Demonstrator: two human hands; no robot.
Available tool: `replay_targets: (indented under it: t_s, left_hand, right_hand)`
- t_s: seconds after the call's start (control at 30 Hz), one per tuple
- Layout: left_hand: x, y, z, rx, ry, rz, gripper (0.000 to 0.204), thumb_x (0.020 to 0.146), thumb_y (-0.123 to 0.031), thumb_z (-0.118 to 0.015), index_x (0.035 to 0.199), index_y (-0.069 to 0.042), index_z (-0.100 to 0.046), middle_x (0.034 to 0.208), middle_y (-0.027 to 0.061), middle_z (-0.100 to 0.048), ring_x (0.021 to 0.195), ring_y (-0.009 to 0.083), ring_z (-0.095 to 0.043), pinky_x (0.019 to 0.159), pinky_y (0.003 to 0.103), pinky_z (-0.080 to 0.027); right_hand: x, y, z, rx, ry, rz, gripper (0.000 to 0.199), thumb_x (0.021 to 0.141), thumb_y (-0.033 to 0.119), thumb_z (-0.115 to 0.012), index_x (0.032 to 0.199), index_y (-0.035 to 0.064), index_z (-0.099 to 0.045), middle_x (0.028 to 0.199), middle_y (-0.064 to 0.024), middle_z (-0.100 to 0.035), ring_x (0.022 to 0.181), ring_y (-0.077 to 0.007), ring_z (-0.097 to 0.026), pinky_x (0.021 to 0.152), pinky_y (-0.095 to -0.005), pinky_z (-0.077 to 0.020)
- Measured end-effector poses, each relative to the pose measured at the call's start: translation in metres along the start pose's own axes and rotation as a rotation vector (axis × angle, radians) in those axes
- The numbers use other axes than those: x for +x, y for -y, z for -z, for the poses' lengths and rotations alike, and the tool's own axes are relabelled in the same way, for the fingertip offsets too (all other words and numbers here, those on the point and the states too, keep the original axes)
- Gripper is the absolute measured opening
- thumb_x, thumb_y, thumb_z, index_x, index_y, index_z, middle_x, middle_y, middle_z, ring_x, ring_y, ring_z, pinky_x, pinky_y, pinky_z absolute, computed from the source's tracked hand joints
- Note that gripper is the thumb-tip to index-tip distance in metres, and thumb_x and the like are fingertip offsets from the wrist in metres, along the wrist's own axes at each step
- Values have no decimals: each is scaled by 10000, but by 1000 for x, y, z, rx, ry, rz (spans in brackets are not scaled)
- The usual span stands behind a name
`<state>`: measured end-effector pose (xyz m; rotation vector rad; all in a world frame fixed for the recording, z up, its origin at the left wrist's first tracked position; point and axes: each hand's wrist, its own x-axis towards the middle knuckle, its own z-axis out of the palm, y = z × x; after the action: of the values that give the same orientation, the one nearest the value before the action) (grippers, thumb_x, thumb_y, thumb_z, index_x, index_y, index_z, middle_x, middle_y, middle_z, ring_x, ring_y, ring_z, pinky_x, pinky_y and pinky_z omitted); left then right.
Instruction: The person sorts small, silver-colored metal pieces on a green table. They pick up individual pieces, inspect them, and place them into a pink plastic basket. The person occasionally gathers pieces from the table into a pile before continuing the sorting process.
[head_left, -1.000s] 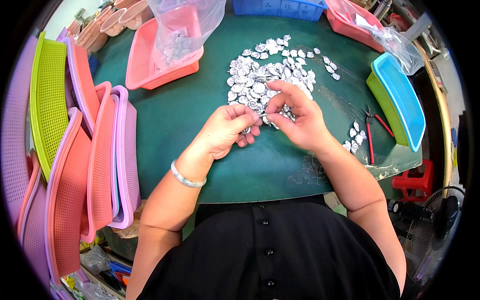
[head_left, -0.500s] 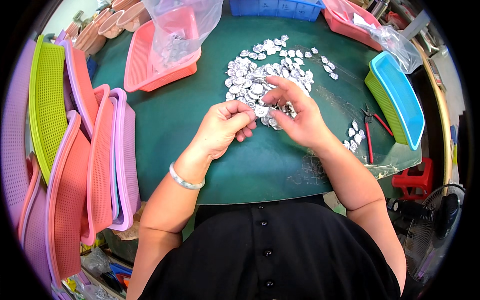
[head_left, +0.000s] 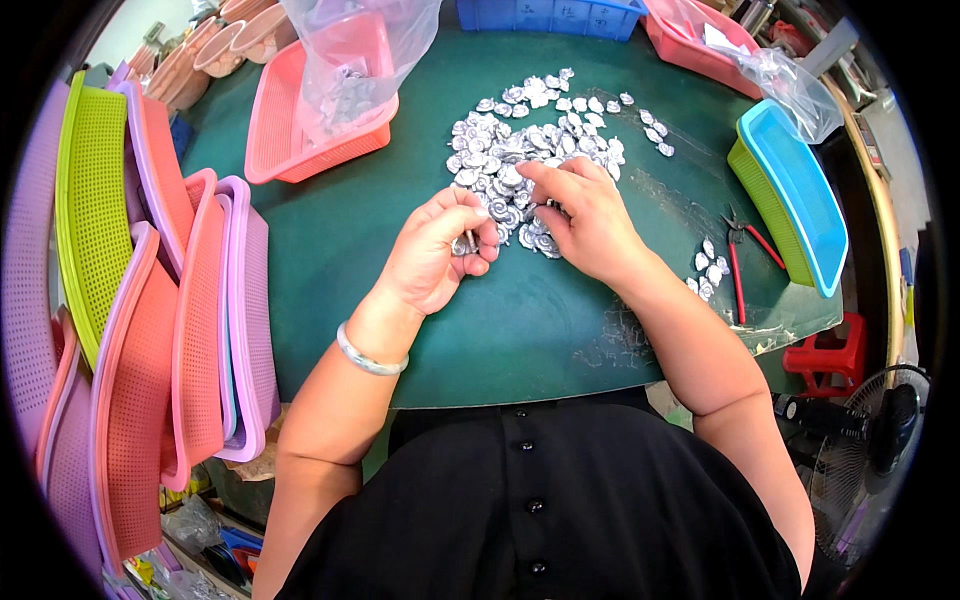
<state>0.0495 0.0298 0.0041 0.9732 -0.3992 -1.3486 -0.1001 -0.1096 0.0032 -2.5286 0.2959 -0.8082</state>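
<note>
At near edge of silver pile [head_left: 535,150]: right hand [head_left: 580,215] nearer, fingertips down among pieces. Left hand [head_left: 440,250] just beside, curled, pinching one small silver piece [head_left: 463,243], no clear long axis.

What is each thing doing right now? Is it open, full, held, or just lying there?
Left hand: closed on a small metal piece.
Right hand: fingers down in the pile.
Pile: loose, spread on the green table.
Plastic bag: open, standing in the pink basket.
Pliers: lying flat, untouched.
Blue tray: nested in a green one, looks empty.
</note>
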Motion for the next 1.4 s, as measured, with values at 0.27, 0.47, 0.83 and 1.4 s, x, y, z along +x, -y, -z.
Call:
replay_targets:
  t_s: [0.27, 0.47, 0.83, 1.4]
  left_hand:
    - [-1, 4, -13, 223, -33, 57, 163, 881, -151, -550, 981, -27, -585, 704, 24, -578, 523, 58, -482, 419, 166, -343]
    - [-2, 6, -12, 202, 12, 34, 140, 892, -168, -555, 876, -37, -601, 669, 7, -565, 512, 51, -469, 409, 160, -322]
    - [-2, 4, -8, 158, 18, 84, 89, 867, -120, -566, 833, -40, -588, 665, 9, -559, 498, 48, -462, 402, 159, -317]
    - [-1, 3, -5, 135, -40, -36, 53, 839, -71, -565, 879, -36, -561, 767, 47, -601, 616, 90, -559, 507, 195, -443]
  right_hand:
    - [-1, 11, 8, 930, -93, -574, 411, 763, -27, -635, 1160, -4, -533, 832, -35, -631, 794, -82, -578, 717, -222, -459]
    - [1, 18, 12, 979, -57, -622, 393, 778, -25, -632, 1156, -28, -526, 828, -49, -649, 779, -90, -595, 717, -214, -457]
    - [-3, 16, 12, 804, 5, -475, 397, 785, -17, -624, 1171, 8, -533, 852, -40, -654, 811, -83, -587, 745, -217, -454]
    - [-2, 7, 21, 154, 143, -62, 484, 703, 2, -641, 1169, 89, -542, 855, -51, -618, 819, -222, -538, 766, -364, -422]
